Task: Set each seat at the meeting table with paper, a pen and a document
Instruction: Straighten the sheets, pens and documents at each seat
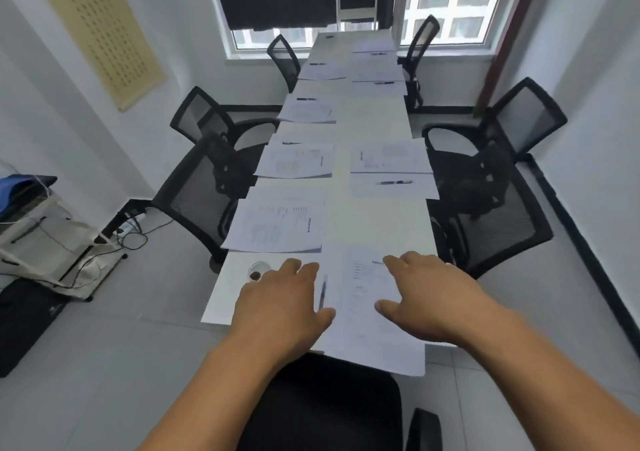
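Observation:
At the near end of the long white table (374, 222) lies a printed document (367, 291) over a blank sheet. A dark pen (323, 293) lies just left of it. My left hand (284, 301) rests flat beside the pen, fingers spread and relaxed, thumb near the pen's near end. My right hand (426, 298) lies open on the document's right part. Further up, both sides of the table carry sets of papers, one being a document (280, 225) at the left and another a sheet with a pen (396, 182) at the right.
Black mesh chairs stand along both sides, one (194, 205) at the left and one (498, 208) at the right; a black chair (325, 405) is right below me. A small round cup (258, 270) sits on the table's near left. Bags (38, 243) lie on the floor at left.

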### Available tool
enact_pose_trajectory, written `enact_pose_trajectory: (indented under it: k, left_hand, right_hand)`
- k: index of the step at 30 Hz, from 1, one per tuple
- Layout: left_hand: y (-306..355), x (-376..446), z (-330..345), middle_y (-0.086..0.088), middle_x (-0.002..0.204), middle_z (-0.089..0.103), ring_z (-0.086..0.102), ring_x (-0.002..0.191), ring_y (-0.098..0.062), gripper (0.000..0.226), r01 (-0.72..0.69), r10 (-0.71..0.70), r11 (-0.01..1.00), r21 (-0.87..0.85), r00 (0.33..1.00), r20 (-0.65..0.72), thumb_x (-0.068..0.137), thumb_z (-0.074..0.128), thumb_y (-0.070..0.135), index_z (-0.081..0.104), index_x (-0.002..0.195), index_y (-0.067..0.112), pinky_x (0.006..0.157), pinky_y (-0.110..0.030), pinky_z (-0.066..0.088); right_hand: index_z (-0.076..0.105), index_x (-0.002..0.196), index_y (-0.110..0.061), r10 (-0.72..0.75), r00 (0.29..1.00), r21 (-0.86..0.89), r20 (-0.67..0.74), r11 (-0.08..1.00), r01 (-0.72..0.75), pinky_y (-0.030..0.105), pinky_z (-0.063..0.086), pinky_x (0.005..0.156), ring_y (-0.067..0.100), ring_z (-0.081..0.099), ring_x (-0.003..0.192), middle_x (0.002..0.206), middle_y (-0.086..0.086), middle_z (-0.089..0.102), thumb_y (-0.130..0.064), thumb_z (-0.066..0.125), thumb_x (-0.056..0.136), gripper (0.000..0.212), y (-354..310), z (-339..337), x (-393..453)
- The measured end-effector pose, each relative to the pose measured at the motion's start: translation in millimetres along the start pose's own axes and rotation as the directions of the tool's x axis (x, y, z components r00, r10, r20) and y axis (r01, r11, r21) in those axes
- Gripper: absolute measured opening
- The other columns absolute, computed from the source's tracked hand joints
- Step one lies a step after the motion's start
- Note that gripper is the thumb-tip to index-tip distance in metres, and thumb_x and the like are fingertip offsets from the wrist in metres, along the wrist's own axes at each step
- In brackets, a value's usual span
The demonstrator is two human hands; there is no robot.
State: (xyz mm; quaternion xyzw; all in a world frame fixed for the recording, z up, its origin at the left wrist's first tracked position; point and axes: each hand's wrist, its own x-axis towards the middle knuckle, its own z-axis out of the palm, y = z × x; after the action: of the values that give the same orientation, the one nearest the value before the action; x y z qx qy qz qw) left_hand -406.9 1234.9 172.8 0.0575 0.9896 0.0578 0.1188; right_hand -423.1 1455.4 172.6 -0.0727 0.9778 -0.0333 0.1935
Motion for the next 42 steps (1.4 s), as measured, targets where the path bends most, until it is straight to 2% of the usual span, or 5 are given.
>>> enact_pose_trajectory:
  k: [10, 14, 20, 29, 42]
  left_hand:
    - [-35.3, 89.7, 79.9, 0.008, 0.169, 0.037, 0.051, 0.142, -0.023, 0.077, -0.221, 0.216, 0.975, 0.01, 0.96, 0.176, 0.098, 0.058, 0.061, 0.031, 0.166, 0.036, 0.109, -0.044, 0.048]
    - [-47.8, 133.7, 115.0, 0.005, 0.179, 0.018, 0.036, 0.157, -0.024, 0.087, -0.305, 0.282, 0.951, 0.048, 0.921, 0.269, 0.096, 0.064, 0.061, 0.022, 0.169, 0.039, 0.121, -0.046, 0.04]
    - [-69.1, 184.2, 168.3, 0.002, 0.182, 0.0, 0.011, 0.166, -0.023, 0.111, -0.381, 0.325, 0.922, 0.072, 0.861, 0.392, 0.084, 0.079, 0.064, 0.014, 0.17, 0.04, 0.13, -0.052, 0.025]
    - [-73.1, 203.1, 214.3, 0.004, 0.177, -0.033, -0.019, 0.167, -0.035, 0.133, -0.437, 0.376, 0.898, 0.048, 0.82, 0.432, 0.081, 0.089, 0.054, -0.01, 0.17, 0.04, 0.134, -0.059, 0.013]
    - [-62.1, 198.2, 224.5, 0.005, 0.175, -0.036, -0.02, 0.166, -0.041, 0.132, -0.444, 0.375, 0.894, 0.055, 0.811, 0.45, 0.083, 0.087, 0.051, -0.011, 0.17, 0.041, 0.133, -0.058, 0.019]
  right_hand:
    - [0.042, 0.15, -0.027, 0.094, 0.988, 0.045, 0.121, 0.994, -0.1, 0.044, 0.047, 0.105, 0.025, 0.052, 0.13, 0.142, -0.001, 0.054, -0.06, 0.05, 0.1, 0.061, -19.5, 75.4, 78.0]
    - [0.042, 0.149, -0.026, 0.109, 0.98, 0.048, 0.167, 0.992, -0.118, 0.045, 0.046, 0.108, 0.026, 0.051, 0.131, 0.143, 0.0, 0.052, -0.058, 0.051, 0.1, 0.06, -12.8, 109.0, 114.4]
    - [0.028, 0.162, -0.026, 0.101, 0.972, 0.065, 0.213, 0.991, -0.118, 0.051, 0.035, 0.121, 0.031, 0.033, 0.151, 0.164, 0.002, 0.033, -0.058, 0.053, 0.099, 0.075, 3.0, 164.3, 153.6]
    - [-0.01, 0.171, -0.033, 0.009, 0.968, 0.099, 0.25, 0.994, -0.034, 0.06, 0.001, 0.133, 0.034, -0.027, 0.163, 0.176, 0.0, -0.031, -0.059, 0.055, 0.101, 0.098, 15.4, 200.3, 180.4]
    - [-0.009, 0.171, -0.037, -0.046, 0.963, 0.094, 0.266, 0.995, 0.021, 0.059, 0.001, 0.133, 0.028, -0.029, 0.163, 0.175, -0.008, -0.033, -0.056, 0.059, 0.099, 0.101, 36.3, 207.9, 183.4]
